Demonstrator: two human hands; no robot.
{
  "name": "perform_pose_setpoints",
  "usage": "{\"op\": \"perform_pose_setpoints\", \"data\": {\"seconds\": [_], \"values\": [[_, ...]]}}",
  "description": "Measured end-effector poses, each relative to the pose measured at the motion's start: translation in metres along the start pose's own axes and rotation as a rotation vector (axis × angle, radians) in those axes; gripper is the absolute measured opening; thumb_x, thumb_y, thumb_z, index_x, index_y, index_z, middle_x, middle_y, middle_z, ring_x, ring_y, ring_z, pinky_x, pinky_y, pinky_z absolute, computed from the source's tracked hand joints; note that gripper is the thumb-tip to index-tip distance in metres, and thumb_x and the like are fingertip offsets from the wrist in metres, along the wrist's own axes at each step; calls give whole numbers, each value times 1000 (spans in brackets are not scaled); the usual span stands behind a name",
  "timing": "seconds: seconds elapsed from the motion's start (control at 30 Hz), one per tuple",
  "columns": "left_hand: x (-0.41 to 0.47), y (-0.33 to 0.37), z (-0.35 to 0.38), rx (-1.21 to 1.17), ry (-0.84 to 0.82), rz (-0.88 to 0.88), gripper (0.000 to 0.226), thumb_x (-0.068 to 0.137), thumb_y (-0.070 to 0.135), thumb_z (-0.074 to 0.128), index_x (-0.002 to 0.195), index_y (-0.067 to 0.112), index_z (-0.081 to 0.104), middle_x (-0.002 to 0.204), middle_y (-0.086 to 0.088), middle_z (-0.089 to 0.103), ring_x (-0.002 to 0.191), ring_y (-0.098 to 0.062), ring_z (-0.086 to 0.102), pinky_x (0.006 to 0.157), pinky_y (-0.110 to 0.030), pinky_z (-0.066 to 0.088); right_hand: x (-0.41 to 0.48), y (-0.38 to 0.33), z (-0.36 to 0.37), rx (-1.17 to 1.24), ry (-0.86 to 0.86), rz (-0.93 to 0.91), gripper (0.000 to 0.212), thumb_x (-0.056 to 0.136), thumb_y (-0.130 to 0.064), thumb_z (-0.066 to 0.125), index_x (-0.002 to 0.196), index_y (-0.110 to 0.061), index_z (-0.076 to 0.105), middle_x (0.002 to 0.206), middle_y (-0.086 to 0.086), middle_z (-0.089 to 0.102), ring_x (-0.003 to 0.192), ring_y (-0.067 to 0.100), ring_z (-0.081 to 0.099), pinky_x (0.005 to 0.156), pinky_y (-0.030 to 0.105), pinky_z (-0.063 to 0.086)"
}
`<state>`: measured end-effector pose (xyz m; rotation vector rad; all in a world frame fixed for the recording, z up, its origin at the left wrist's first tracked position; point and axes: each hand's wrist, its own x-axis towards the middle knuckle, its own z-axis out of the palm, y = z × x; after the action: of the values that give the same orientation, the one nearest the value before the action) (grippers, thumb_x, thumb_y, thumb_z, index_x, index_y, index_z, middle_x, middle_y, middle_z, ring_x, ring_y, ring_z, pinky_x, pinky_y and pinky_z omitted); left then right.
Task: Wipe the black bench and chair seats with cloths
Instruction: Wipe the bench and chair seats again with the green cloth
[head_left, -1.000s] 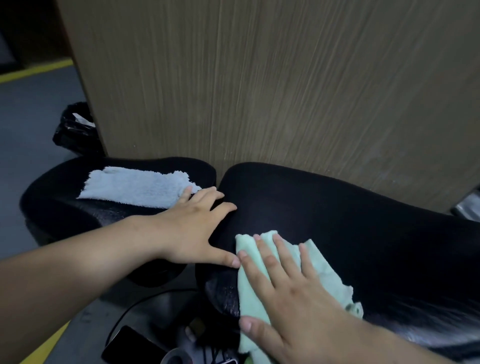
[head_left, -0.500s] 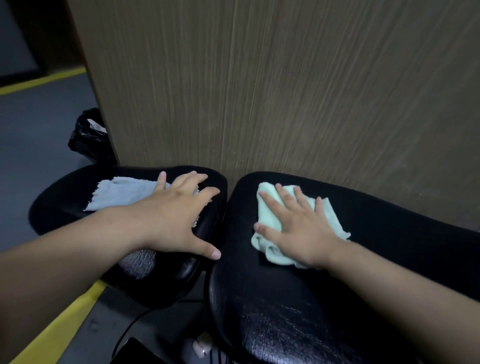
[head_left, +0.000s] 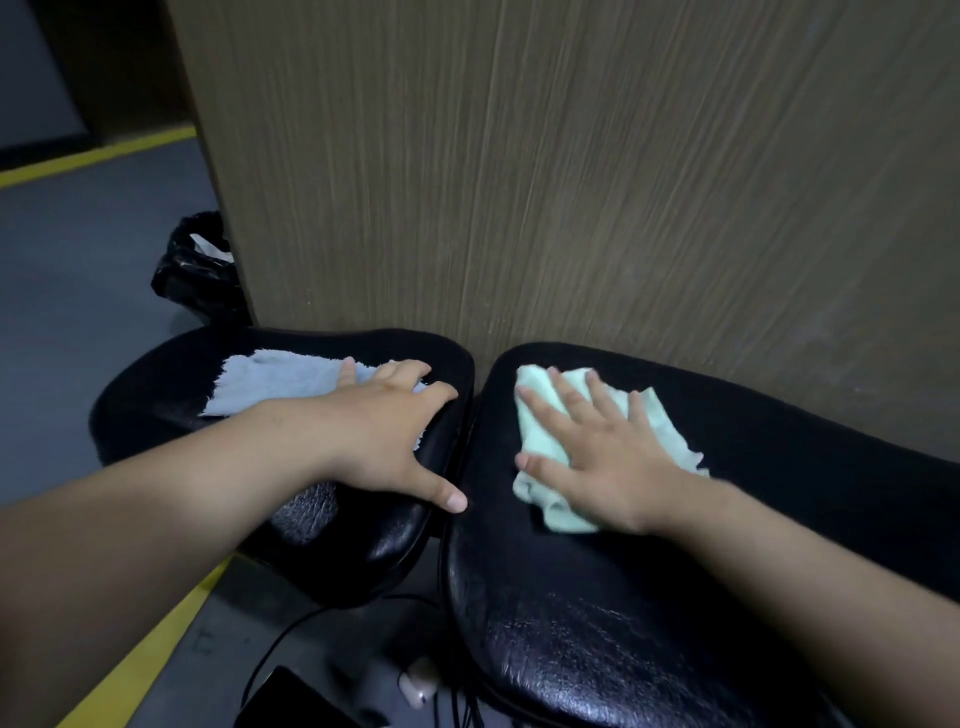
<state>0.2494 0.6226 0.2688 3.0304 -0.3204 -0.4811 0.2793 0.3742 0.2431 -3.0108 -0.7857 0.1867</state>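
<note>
Left hand is pressing blue cloth flat, left seat 1 o'clock | right hand flat on green cloth, right seat 11 | midway (fronts likely unwiped)

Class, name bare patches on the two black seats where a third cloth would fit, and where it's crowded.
Free: front of the right seat, nearer than the green cloth; outer edge of the left seat, beside the blue cloth. Crowded: where the seats meet, under left hand and right hand.

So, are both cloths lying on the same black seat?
No, the blue cloth lies under the left hand on the left seat, the green cloth under the right hand on the right seat.
</note>
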Motion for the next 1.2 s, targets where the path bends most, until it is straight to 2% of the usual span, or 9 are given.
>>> {"op": "perform_pose_setpoints", "data": {"seconds": [0.13,0.2,0.3,0.4,0.53,0.63,0.7,0.93,1.2], "values": [[-2,-1,-1,13,6,11,114,65,86,60,154,31,14,165,-4,0,151,-20,-14,113,-71,-7,-58,-42,1,-17,-31,-119,75,87,-79,10,147,-50,-25,159,-10,-32,144,23,-36,115,59,-18],[-5,-4,-1,29,37,21,108,69,83,59,153,30,19,165,-4,2,151,-18,-16,113,-71,-6,-80,-63,8,-11,-14,-141,78,88,-78,19,151,-47,-17,162,-7,-26,146,27,-31,116,58,-15],[-9,-8,3,32,74,22,101,74,83,53,153,30,20,164,-2,4,152,-18,-14,114,-69,-5,-98,-93,26,-85,34,-106,88,78,-76,39,152,-28,37,159,14,32,142,46,32,104,64,17],[-13,-11,9,13,83,29,96,79,82,47,154,31,16,165,-1,1,152,-17,-14,116,-66,-6,-95,-112,38,-106,95,-45,89,71,-73,43,140,-19,56,144,19,52,128,48,51,96,67,26],[-14,-12,9,0,95,40,86,85,76,44,154,33,16,165,-1,1,152,-16,-14,117,-65,-6,-83,-116,37,-27,85,0,84,80,-71,42,146,-21,47,151,17,44,137,47,41,101,67,22],[-13,-15,8,-5,131,47,71,92,67,41,152,35,20,164,1,6,152,-15,-9,117,-65,-3,-62,-110,23,20,76,-42,78,90,-68,21,158,-31,6,167,7,0,151,37,-8,113,64,-5],[-13,-19,7,-9,153,47,67,94,65,40,151,35,23,163,3,10,152,-15,-5,118,-64,0,-39,-98,15,33,51,-30,77,87,-68,6,156,-36,-10,165,-1,-17,149,27,-24,116,61,-14],[-12,-25,2,-13,170,20,78,89,72,43,152,32,23,161,5,17,151,-13,1,121,-57,3,26,-61,4,27,6,-6,72,93,-67,19,156,-39,-5,166,-5,-12,150,23,-21,116,60,-13],[-5,-12,-1,-19,188,39,77,89,71,43,152,31,24,158,11,21,149,-8,8,123,-48,5,78,-18,-7,80,69,-107,62,96,-61,30,154,-39,22,164,-6,17,152,15,2,121,51,-3]]}}
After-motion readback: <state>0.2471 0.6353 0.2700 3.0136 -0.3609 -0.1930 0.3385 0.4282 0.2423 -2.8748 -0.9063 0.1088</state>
